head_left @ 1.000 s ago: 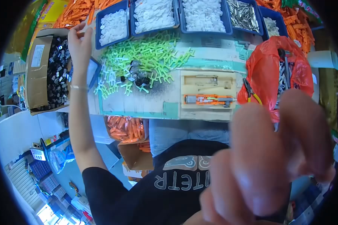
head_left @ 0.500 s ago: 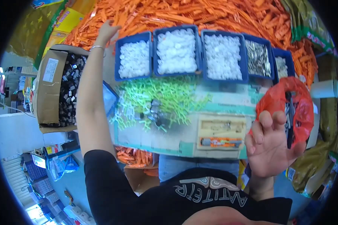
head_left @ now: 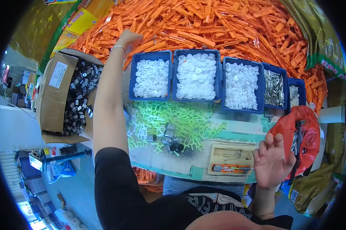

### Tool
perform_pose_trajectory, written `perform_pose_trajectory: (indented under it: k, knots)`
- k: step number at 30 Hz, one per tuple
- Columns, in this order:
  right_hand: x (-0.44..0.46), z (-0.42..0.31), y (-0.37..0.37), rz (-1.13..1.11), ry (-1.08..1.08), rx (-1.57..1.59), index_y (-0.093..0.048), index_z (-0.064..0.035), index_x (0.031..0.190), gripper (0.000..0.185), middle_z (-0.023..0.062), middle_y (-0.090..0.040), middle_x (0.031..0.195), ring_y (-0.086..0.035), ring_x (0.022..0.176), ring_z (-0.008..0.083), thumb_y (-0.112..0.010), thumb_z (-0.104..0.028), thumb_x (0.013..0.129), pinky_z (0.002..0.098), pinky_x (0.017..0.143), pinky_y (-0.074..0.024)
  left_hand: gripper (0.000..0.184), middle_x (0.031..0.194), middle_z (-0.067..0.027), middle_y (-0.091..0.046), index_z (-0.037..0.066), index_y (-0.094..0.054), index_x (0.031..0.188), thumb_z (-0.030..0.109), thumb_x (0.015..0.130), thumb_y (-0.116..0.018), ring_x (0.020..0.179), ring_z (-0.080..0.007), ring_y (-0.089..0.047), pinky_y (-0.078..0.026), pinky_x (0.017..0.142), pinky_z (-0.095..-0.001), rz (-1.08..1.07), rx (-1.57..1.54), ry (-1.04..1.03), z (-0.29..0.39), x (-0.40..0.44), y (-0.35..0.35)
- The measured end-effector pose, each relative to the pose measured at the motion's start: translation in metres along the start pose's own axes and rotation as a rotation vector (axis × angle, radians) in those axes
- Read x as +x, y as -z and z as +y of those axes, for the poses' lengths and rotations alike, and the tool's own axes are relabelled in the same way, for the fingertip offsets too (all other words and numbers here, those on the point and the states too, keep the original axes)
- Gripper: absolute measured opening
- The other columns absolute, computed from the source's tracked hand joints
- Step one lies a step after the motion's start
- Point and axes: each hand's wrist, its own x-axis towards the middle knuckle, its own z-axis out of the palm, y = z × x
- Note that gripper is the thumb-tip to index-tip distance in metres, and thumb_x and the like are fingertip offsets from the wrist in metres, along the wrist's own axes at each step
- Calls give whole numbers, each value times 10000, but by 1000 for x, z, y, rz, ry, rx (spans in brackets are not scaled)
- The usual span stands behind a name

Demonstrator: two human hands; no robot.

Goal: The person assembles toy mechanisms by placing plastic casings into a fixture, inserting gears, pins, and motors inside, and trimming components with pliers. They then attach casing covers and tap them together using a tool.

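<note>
My left hand (head_left: 130, 37) is stretched out to the near edge of a big heap of orange plastic parts (head_left: 188, 23). Its fingers point down toward the parts and are mostly hidden, so their grip does not show. My right hand (head_left: 272, 163) is held palm up with bent, spread fingers and nothing in it, beside a red plastic bag (head_left: 309, 142). Left of it, a cream fixture (head_left: 219, 150) holds an orange part with metal pieces (head_left: 231, 168) in its lower slot. Green Y-shaped plastic pieces (head_left: 180, 119) lie spread across the table.
Blue bins of white round caps (head_left: 196, 74) and a blue bin of metal pins (head_left: 274, 87) stand in a row before the orange heap. At the left is a cardboard box (head_left: 52, 99) of dark metal pieces (head_left: 79, 103). Several dark blocks (head_left: 168, 137) rest among the green pieces.
The view has tilted, so the table sits lower in it. My left hand has moved right along the orange heap. My right hand remains beside the red bag, fingers still bent.
</note>
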Motion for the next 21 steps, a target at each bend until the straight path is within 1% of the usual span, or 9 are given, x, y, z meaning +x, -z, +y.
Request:
perform_pose_trajectory:
  k: [2,3,5,8,12,14,18,20,21]
  knots:
    - [0,3,1,-9,1,-29,-432,-63,1185,476,92,-459,1082,-451,805,189,-537,-406,871,327,696,-390,333,614,-110,-592,-6,-627,737,273,575,-713,603,-244,-595,-485,611,-313,250,40,-141,-8,-1,-9]
    - [0,4,2,-14,3,-32,-432,-63,1185,476,92,-459,1082,-451,805,189,-537,-406,871,327,696,-390,333,614,-110,-592,-6,-627,737,273,575,-713,603,-244,-595,-485,611,-313,256,37,-142,-9,-3,-6]
    - [-1,5,4,-3,7,-62,-447,-62,1169,444,96,-475,1061,-475,801,188,-518,-394,883,322,694,-396,445,778,-181,-666,-31,-643,853,295,568,-742,718,-284,-652,-522,668,-347,268,22,-208,-9,-7,-1]
    - [0,5,6,0,2,-100,-460,-60,1150,408,95,-489,1037,-485,795,185,-505,-373,892,310,693,-402,431,746,-161,-667,-13,-645,909,267,593,-731,649,-261,-646,-523,640,-340,115,7,-185,8,-31,23]
    - [9,10,5,-15,-3,-196,-464,-55,1137,384,91,-493,1023,-491,782,178,-507,-346,890,298,693,-407,349,698,-126,-657,9,-645,943,175,645,-718,583,-183,-627,-509,577,-308,131,-21,-251,19,-65,39]
    - [18,14,2,-47,4,-364,-473,-48,1120,342,81,-499,995,-499,782,162,-513,-295,887,275,688,-406,156,619,-25,-583,11,-612,826,27,680,-664,477,-90,-532,-413,429,-244,167,-345,-344,36,-99,43]
    - [49,24,-11,-65,-69,-619,-487,-40,1102,270,75,-519,1002,-517,807,135,-534,-183,877,252,701,-414,173,663,-21,-606,9,-628,864,-6,698,-676,571,-68,-567,-451,517,-219,9,-512,-293,68,-168,58]
    - [68,34,-22,-50,-137,-645,-490,-32,1133,292,80,-539,1038,-534,839,132,-559,-135,869,257,726,-426,135,711,15,-586,17,-617,828,-13,701,-651,606,-56,-549,-431,536,-205,-104,-844,-481,77,-203,49]
    - [77,40,-30,-40,-164,-653,-490,-27,1159,319,84,-549,1060,-542,854,134,-570,-121,866,264,742,-433,135,711,15,-586,17,-617,828,-13,701,-651,606,-56,-549,-431,536,-205,-120,-855,-465,84,-224,45]
